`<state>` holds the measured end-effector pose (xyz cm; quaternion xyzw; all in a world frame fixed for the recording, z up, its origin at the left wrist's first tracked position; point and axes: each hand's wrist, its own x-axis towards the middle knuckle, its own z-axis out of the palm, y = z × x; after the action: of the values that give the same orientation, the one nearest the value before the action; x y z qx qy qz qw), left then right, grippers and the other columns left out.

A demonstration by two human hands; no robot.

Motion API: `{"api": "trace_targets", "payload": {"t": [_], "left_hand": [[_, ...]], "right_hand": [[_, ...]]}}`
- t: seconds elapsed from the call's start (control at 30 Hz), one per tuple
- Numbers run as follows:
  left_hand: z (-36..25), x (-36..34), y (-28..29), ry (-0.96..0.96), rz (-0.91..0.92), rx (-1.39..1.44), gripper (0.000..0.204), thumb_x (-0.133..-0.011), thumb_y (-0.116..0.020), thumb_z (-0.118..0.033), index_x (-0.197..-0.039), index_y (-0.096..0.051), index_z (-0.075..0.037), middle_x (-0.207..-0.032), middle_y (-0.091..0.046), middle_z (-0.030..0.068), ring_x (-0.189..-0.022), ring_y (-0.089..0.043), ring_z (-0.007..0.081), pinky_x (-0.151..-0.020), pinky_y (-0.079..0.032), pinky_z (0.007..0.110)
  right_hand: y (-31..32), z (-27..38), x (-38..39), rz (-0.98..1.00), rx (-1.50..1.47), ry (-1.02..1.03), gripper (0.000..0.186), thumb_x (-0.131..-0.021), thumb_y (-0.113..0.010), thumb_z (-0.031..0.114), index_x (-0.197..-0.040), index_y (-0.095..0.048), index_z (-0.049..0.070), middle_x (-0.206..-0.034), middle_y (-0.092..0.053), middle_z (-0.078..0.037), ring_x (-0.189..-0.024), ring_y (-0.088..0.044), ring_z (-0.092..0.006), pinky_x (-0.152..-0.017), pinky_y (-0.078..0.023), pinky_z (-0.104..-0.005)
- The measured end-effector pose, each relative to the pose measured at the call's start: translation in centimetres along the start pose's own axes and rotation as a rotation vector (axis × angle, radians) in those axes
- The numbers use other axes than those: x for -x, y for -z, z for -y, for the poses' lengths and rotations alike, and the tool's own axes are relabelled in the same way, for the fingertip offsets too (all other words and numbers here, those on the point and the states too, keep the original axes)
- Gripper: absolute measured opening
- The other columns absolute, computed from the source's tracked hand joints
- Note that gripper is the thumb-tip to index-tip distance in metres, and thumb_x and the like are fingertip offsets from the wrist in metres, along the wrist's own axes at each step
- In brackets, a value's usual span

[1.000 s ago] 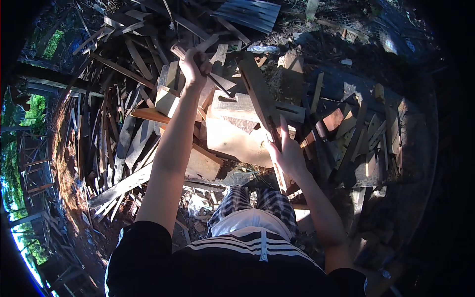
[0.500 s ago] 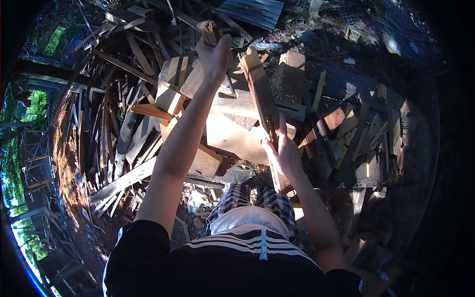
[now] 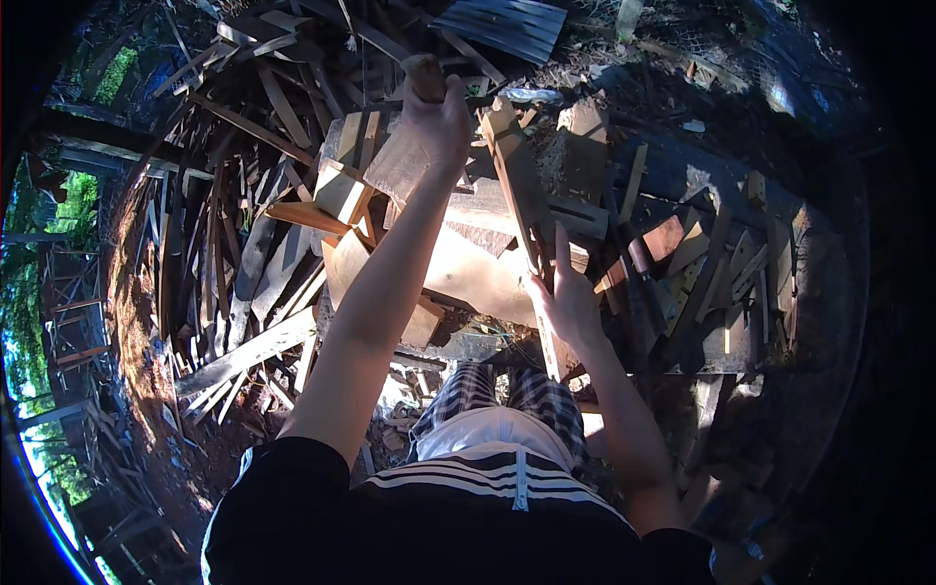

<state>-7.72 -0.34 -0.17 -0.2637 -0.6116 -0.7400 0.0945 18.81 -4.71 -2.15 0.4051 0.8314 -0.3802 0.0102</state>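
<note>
Plank [image 3: 525,195] sits in the right hand [image 3: 569,307], wooden handle [image 3: 425,80] in left hand [image 3: 439,127].

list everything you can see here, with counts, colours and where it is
wooden-handled tool: one, brown handle, upper middle; lower part mostly hidden
long board: one, brown, slanting through the middle
pale board: one, sunlit tan, centre
loose wood pile: too many to count, brown and grey, left
wood scraps: many, brown and tan, right
corrugated sheet: one, grey, top middle
foliage: uncountable, green, left edge
trousers: one pair, dark-and-light plaid, lower middle
shirt: one, black with white stripes, bottom
left grip: one, bare, around the tool's handle
right grip: one, bare, on the long board
</note>
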Motion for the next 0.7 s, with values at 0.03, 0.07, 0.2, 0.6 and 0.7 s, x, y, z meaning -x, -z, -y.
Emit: {"api": "trace_targets", "payload": {"t": [0.03,0.07,0.2,0.6,0.7], "left_hand": [[-0.7,0.7,-0.4,0.031,0.022,-0.006,0.016,-0.077,-0.065,-0.010,-0.084,-0.053,-0.003,-0.070,-0.051,-0.0010,-0.064,-0.047,0.0090,-0.062,-0.039,0.026],[-0.9,0.9,-0.4,0.055,0.034,-0.022,0.018,-0.077,-0.066,-0.011,-0.084,-0.052,-0.002,-0.070,-0.051,-0.0007,-0.065,-0.047,0.0094,-0.063,-0.039,0.027],[-1.9,1.3,-0.6,0.011,0.044,0.002,0.021,-0.078,-0.066,-0.011,-0.080,-0.047,-0.003,-0.063,-0.051,0.0055,-0.058,-0.044,0.0120,-0.056,-0.039,0.029],[-1.0,2.0,-0.4,-0.184,0.067,-0.041,0.026,-0.073,-0.069,-0.012,-0.078,-0.045,-0.003,-0.062,-0.049,0.0130,-0.055,-0.047,0.0298,-0.056,-0.042,0.035],[-2.2,2.7,-0.6,-0.156,0.097,-0.089,0.028,-0.074,-0.071,-0.011,-0.078,-0.044,-0.003,-0.060,-0.047,0.0087,-0.054,-0.043,0.0197,-0.054,-0.040,0.031]], "right_hand": [[0.0,-1.0,-0.3,0.015,-0.141,-0.018,0.085,-0.089,-0.059,0.037,-0.152,-0.010,0.007,-0.104,-0.065,-0.026,-0.095,-0.065,-0.0415,-0.084,-0.050,-0.0452],[0.8,-0.8,-0.5,0.003,-0.333,0.030,0.081,-0.088,-0.059,0.035,-0.151,-0.016,0.007,-0.114,-0.061,-0.026,-0.104,-0.062,-0.0403,-0.091,-0.048,-0.0415],[6.3,1.8,-2.0,-0.283,-0.125,0.507,0.066,-0.091,-0.058,0.026,-0.146,-0.029,0.002,-0.132,-0.053,-0.019,-0.117,-0.055,-0.0264,-0.101,-0.041,-0.0352],[16.6,12.0,-1.3,-0.292,-0.177,0.671,0.072,-0.089,-0.058,0.036,-0.148,-0.029,0.007,-0.117,-0.063,-0.024,-0.100,-0.066,-0.0285,-0.091,-0.049,-0.0368],[15.3,11.9,-0.7,-0.465,-0.187,0.752,0.071,-0.089,-0.058,0.034,-0.149,-0.028,0.008,-0.123,-0.060,-0.024,-0.106,-0.064,-0.0315,-0.093,-0.048,-0.0384]]}}
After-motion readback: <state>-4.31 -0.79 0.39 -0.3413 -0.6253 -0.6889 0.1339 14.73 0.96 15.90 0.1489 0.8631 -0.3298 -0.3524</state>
